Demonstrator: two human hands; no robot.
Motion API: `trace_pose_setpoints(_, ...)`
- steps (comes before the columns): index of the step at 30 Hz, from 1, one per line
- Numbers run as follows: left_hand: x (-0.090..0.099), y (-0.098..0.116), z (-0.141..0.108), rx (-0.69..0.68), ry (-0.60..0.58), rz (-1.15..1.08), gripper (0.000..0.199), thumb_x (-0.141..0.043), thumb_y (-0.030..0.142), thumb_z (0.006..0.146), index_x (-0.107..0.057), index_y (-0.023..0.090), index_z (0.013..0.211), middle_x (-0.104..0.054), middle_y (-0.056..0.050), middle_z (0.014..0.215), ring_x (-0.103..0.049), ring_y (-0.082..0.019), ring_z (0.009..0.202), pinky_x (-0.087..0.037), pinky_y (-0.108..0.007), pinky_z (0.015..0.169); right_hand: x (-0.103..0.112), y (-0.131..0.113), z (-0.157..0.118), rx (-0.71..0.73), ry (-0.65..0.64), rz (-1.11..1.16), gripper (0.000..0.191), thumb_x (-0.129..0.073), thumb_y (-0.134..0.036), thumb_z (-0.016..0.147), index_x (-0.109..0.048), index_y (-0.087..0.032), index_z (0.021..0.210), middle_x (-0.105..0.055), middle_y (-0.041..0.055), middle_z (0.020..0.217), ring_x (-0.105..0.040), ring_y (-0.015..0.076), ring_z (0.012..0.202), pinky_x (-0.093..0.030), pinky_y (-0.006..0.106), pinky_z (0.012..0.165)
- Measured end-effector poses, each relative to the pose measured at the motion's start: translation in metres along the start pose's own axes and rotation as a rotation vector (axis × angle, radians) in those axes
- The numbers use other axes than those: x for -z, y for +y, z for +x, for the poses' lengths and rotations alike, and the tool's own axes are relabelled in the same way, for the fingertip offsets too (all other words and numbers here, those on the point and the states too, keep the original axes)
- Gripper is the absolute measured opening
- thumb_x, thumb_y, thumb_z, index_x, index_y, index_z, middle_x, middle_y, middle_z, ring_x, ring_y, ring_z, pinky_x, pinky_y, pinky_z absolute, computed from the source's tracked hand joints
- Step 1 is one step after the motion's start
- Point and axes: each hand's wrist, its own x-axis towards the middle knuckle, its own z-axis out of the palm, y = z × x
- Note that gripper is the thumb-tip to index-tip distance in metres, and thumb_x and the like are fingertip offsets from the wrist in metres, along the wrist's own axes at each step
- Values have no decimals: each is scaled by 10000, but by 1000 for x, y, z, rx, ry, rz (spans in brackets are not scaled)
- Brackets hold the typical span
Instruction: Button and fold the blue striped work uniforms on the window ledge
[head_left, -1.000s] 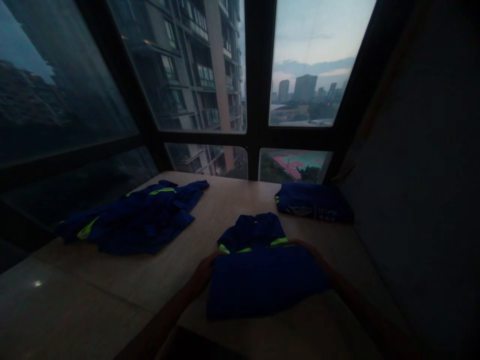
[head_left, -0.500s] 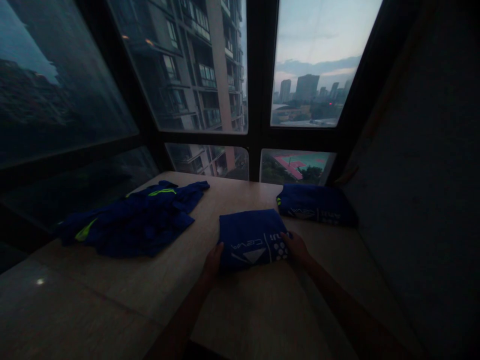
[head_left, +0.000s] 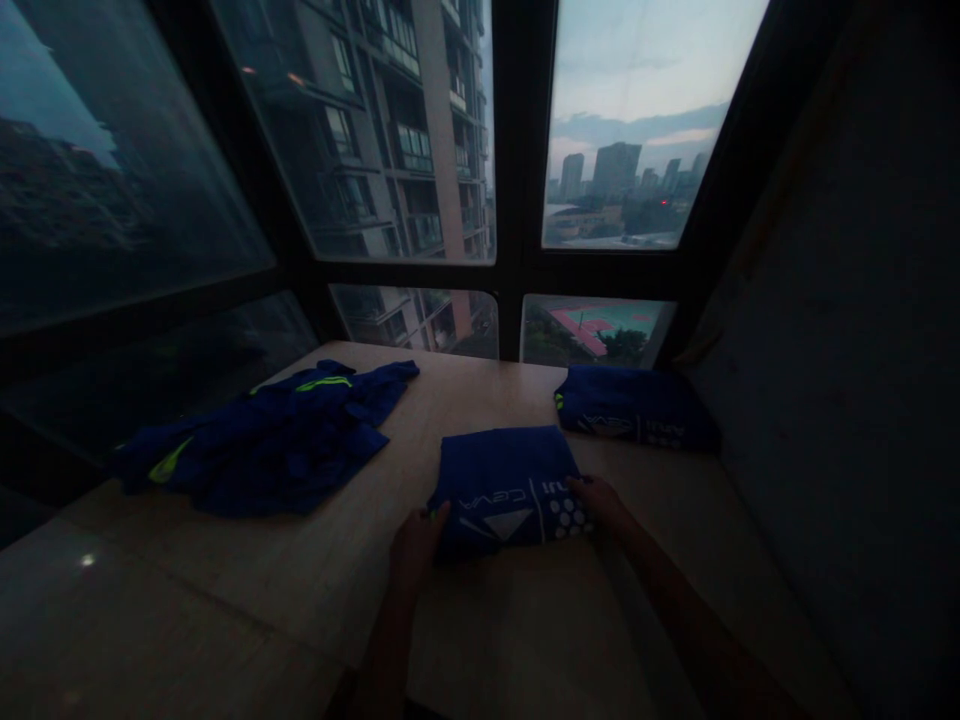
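A folded blue shirt (head_left: 495,465) with white printed lettering and a cluster of white dots lies in front of me on the pale sill. My left hand (head_left: 418,540) grips its near left edge, thumb on top, beside a small yellow-green bit of trim. At the right edge, my right hand (head_left: 600,503) pinches the cloth near the dots. The fingers beneath the fabric are hidden. Just behind and to the right rests a second folded blue shirt (head_left: 637,405) with similar print, apart from both hands.
Crumpled blue clothing (head_left: 277,440) with yellow-green stripes is spread on the left of the stone sill (head_left: 247,570). Dark-framed windows (head_left: 510,180) rise behind. A dark wall (head_left: 825,400) bounds the right side. The light is dim.
The held shirt has come slightly toward me and looks flatter on the sill. My left hand has shifted a little left and nearer; the right hand has moved slightly right.
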Motion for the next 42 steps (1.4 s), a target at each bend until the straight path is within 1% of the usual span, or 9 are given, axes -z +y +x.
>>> trace_pose_setpoints(6,-18,-11,-30,-39,-21,-56,562,-396,476,940,-575,94,1311,-587,-187,1388,-556,-280,1288,-403,-353,1055,2,28,-55,9,53,-53,641,-439,-548,879,-542,-142,1365,-651,154,1293,-632,279,1165,-474,364,950)
trace_pose_setpoints(10,-31,-2,-42,-129,12,-109,589,-399,476,921,-559,78,1325,-594,-193,1377,-551,-295,1291,-400,-380,1071,6,35,-85,68,146,-38,645,-375,-544,912,-529,-138,1388,-671,152,1257,-649,289,1130,-488,375,923)
trace_pose_setpoints(19,-30,53,-56,-404,16,-386,505,-424,526,898,-670,173,1162,-728,-107,1151,-661,-303,1083,-503,-388,921,65,15,-84,121,335,-44,661,-413,-598,875,-615,-152,1320,-664,140,1278,-630,310,1142,-489,395,941)
trace_pose_setpoints(22,-29,96,-50,-506,26,-442,455,-441,507,917,-674,195,1154,-747,-80,1075,-679,-276,975,-521,-354,835,101,10,-67,132,485,-47,665,-466,-620,846,-633,-166,1303,-677,145,1249,-632,319,1120,-499,404,919)
trace_pose_setpoints(25,-40,158,-23,-640,5,-511,415,-463,462,934,-665,186,1169,-747,-76,1042,-676,-256,946,-516,-339,819,147,2,-29,190,672,-87,664,-497,-622,838,-638,-162,1295,-673,156,1239,-631,325,1101,-492,427,913)
trace_pose_setpoints(29,-75,254,36,-772,-49,-552,401,-434,379,968,-612,160,1252,-710,-96,1168,-647,-239,1067,-483,-339,926,204,-2,45,241,812,-201,619,-477,-569,892,-619,-133,1308,-677,181,1195,-638,311,1047,-484,424,882)
trace_pose_setpoints(32,-114,307,73,-761,-130,-467,407,-417,327,980,-556,154,1322,-656,-114,1293,-603,-233,1181,-445,-332,997,226,7,97,162,803,-287,573,-435,-469,938,-564,-96,1353,-652,199,1233,-627,288,1065,-475,392,887)
trace_pose_setpoints(37,-173,332,105,-630,-214,-328,452,-492,199,916,-521,9,1325,-594,-284,1323,-574,-329,1239,-419,-421,1023,220,39,141,-26,663,-416,464,-441,-361,930,-657,-37,1182,-683,249,1093,-646,296,1004,-464,396,877)
trace_pose_setpoints(42,-187,318,112,-597,-147,-289,515,-495,257,940,-450,14,1391,-519,-283,1407,-491,-310,1333,-349,-403,1098,210,60,136,-39,669,-431,444,-428,-352,920,-653,-52,1158,-660,253,1131,-625,309,1047,-454,415,905)
